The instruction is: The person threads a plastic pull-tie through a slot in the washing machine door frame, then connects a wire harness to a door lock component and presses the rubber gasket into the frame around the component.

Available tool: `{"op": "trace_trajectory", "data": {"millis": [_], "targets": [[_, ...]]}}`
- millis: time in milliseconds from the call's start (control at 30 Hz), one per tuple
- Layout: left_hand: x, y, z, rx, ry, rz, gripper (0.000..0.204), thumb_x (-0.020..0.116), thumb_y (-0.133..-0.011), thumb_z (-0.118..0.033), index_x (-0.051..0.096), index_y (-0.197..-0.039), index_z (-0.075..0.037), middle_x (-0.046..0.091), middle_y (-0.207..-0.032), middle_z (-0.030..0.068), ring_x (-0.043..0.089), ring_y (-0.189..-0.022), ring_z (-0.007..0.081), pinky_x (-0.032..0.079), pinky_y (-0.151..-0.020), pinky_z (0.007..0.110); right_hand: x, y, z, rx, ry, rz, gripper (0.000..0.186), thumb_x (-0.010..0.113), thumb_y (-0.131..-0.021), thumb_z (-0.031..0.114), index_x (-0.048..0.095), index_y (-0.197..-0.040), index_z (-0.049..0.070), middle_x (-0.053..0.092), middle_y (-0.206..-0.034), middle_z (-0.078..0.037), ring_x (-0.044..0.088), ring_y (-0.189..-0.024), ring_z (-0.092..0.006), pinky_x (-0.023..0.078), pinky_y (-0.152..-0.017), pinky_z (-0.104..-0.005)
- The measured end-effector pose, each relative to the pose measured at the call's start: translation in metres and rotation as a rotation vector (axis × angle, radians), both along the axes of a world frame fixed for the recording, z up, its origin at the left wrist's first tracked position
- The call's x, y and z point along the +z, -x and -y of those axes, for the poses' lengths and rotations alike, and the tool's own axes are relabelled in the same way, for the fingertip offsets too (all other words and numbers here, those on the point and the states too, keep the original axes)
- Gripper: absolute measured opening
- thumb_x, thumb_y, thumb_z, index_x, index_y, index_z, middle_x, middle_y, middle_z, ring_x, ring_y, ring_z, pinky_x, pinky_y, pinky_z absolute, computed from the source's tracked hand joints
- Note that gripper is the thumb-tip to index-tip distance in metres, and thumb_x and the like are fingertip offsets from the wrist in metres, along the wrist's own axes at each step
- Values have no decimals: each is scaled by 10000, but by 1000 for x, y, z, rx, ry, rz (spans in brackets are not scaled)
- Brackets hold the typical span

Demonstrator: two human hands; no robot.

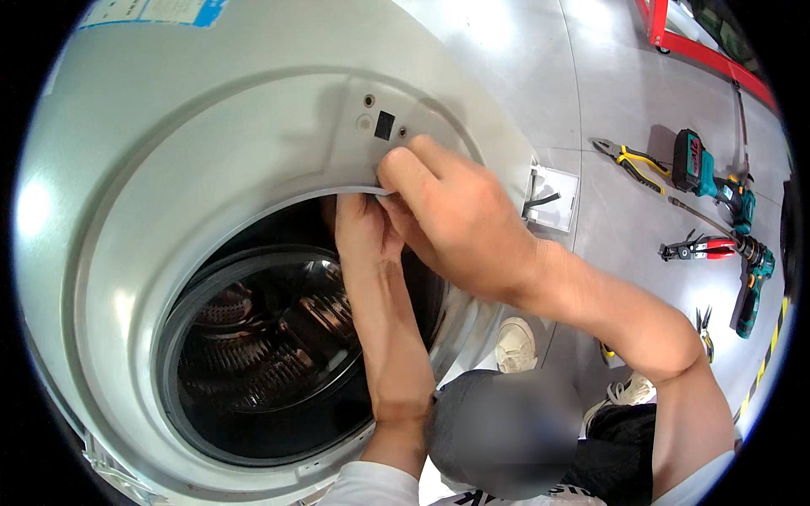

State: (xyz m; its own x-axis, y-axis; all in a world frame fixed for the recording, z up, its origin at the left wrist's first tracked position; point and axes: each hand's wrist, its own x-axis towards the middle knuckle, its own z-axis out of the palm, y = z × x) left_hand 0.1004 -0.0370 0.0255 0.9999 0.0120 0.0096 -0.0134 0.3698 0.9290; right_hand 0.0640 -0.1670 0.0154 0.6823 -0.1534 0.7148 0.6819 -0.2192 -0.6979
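A pale front-loading washing machine [194, 126] fills the left side, and its round door opening shows no door. My left hand [369, 223] reaches up inside the opening at its upper right edge. Its fingertips go behind the panel's rim [291, 201] and are hidden. My right hand [460, 215] is closed at the same spot, fingers curled against the rim beside the left hand. Whatever those fingers hold cannot be made out. Just above them are a dark rectangular slot [384, 125] and two screw holes. Below, a dark rubber gasket [169, 379] surrounds the metal drum [278, 337].
An open white flap [557, 198] with a short black hose sits at the machine's lower corner. On the grey floor [620, 76] lie yellow-black pliers [633, 162], red-handled pliers [700, 247] and two teal cordless tools [751, 287]. A red frame [709, 51] stands far right.
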Motion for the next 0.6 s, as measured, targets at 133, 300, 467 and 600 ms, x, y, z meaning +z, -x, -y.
{"op": "trace_trajectory", "data": {"millis": [133,300,467,600], "targets": [[2,4,4,-6,46,34,368,478,-976,-274,514,-1240,-19,597,-1163,97,592,-1035,203,520,-852,331,1,2,4,13,14,-11,194,625,-777,-1,467,-886,28,494,-787,-138,539,-687,-350,451,-583,-415],[2,8,3,-8,-1,61,389,506,-971,-265,490,-1264,-8,589,-1174,103,590,-1043,203,514,-856,324,0,6,2,-4,2,-9,192,622,-786,15,459,-887,24,498,-791,-144,543,-705,-355,453,-596,-422],[-4,2,-13,-119,23,138,424,532,-962,-262,459,-1300,-17,559,-1232,107,562,-1099,220,488,-900,343,2,7,3,14,-9,-20,196,620,-789,15,456,-894,22,498,-802,-147,543,-712,-358,459,-603,-424],[2,13,-9,-78,-21,161,453,510,-968,-285,432,-1333,-30,525,-1294,114,527,-1162,236,452,-961,365,-1,4,4,20,5,2,186,614,-801,15,457,-902,20,500,-813,-148,543,-719,-362,461,-606,-424]]}}
